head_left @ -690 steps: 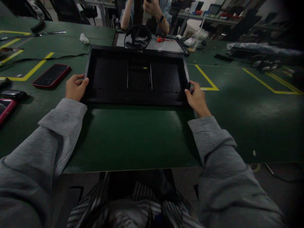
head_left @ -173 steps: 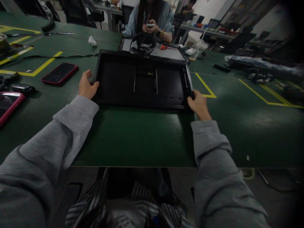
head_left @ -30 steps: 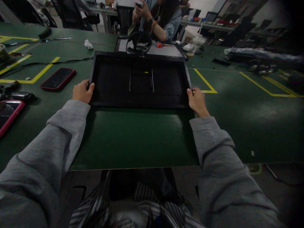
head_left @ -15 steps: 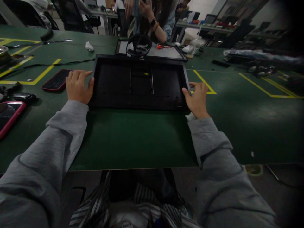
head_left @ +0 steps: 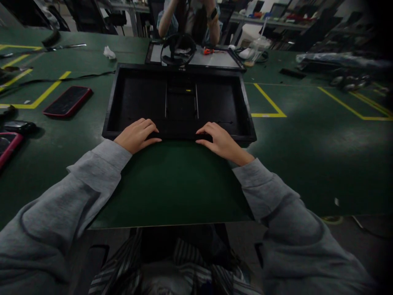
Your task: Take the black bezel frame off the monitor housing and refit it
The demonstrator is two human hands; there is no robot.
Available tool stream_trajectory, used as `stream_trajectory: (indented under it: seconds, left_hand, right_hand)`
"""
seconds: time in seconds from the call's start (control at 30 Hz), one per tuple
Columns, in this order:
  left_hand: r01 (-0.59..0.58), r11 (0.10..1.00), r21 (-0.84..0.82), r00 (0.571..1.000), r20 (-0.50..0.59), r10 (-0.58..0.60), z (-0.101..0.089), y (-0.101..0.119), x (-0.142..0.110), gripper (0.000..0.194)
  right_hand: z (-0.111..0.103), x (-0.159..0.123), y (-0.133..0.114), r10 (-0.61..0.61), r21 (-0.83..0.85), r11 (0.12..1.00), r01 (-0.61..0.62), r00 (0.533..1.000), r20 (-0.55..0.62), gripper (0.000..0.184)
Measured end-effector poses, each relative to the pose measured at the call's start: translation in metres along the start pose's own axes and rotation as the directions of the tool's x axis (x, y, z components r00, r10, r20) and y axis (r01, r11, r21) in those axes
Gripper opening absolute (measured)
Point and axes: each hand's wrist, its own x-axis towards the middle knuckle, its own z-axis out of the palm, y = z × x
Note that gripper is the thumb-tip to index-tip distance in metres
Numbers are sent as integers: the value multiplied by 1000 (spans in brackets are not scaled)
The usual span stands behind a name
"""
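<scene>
A shallow black rectangular tray point(head_left: 111, 107) lies on the green tabletop in front of me, with two thin metal rails in its middle. My left hand point(head_left: 137, 134) grips its near rim left of centre, fingers over the edge and thumb on the outer side. Right of centre, my right hand point(head_left: 221, 140) holds the same rim in the same way. A stretch of rim shows between the two hands. The parts of the rim inside my fingers are hidden.
Left of the tray lie a red-cased phone point(head_left: 68, 101), a second phone point(head_left: 7, 145) and a crumpled tissue point(head_left: 109, 52). Behind it, a black ring-shaped object point(head_left: 194, 51) stands by an orange-handled tool point(head_left: 208, 51). A person point(head_left: 211, 30) is across the table point(head_left: 307, 164).
Both my hands have moved from the tray's left and right sides inward to its near rim. The tray now appears slightly larger and nearer. The person opposite has raised their arms.
</scene>
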Motion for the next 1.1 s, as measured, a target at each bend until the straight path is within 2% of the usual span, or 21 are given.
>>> stream_trajectory:
  seconds: [0.27,0.43,0.57,0.67,0.83,1.1]
  left_hand:
    - [2,1000,-19,1000,21,-2,-1,6,1,34]
    - [12,999,-44,999,50,-10,-3,10,3,35]
    - [-2,999,-51,999,50,5,-3,10,3,33]
    - [-6,998,-65,999,41,9,-2,8,2,32]
    - [12,995,-101,1000,23,-10,2,4,1,32]
    - [60,990,-125,998,37,-56,3,4,3,31]
  right_hand:
    - [-1,1,-4,13,8,1000,-13,1000,6,27]
    - [-3,1,-6,36,46,998,-36,999,-6,34]
    - [-2,3,-8,59,63,996,-55,996,-64,44]
    - [3,3,-7,85,2,996,-85,991,-102,47]
    - [15,1,-4,116,-118,984,-133,983,-146,42]
    - [21,-1,-9,77,-204,973,-110,984,-160,37]
